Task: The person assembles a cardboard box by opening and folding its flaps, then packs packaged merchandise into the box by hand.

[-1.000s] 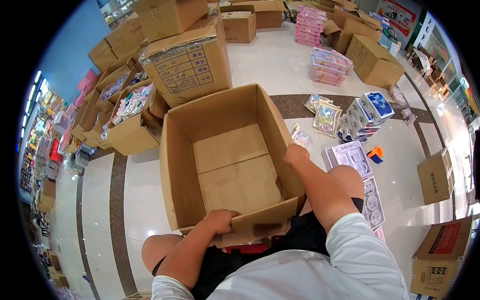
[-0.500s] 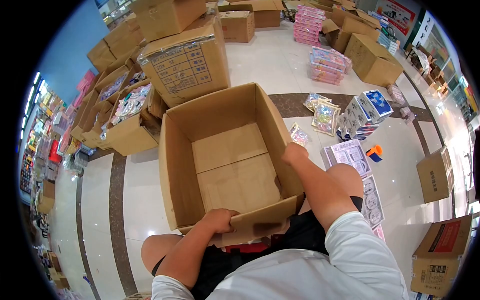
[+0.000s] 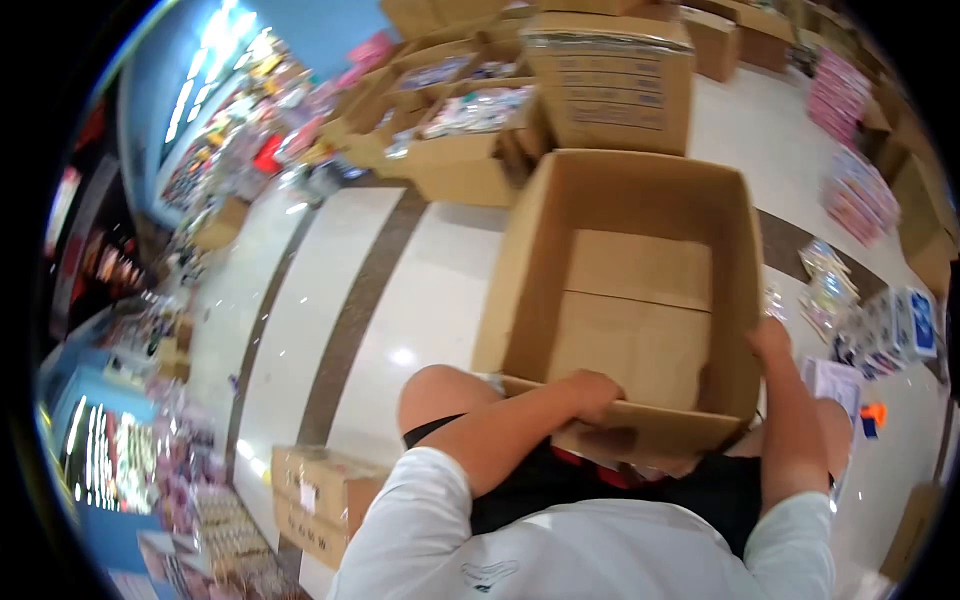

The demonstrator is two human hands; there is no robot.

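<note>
A large open cardboard box (image 3: 640, 265) stands in front of my knees, its top flaps not raised and nothing visible inside. My left hand (image 3: 592, 396) is closed over the near rim of the box, the fingers reaching inside. On the right rim, near the front corner, my right hand (image 3: 770, 340) grips the edge, its fingers partly hidden. A tall taped carton (image 3: 612, 90) stands right behind the box.
Open cartons of packaged goods (image 3: 480, 112) stand at the back left. A closed carton (image 3: 325, 500) lies at lower left. To the right are blue-white boxes (image 3: 890, 330), plastic packets (image 3: 828, 290), pink stacks (image 3: 838, 92) and an orange-blue item (image 3: 873, 418).
The view has swung to the left, so the box and both hands appear further right, and the lower-left carton has come into view. Both hands keep their hold on the box.
</note>
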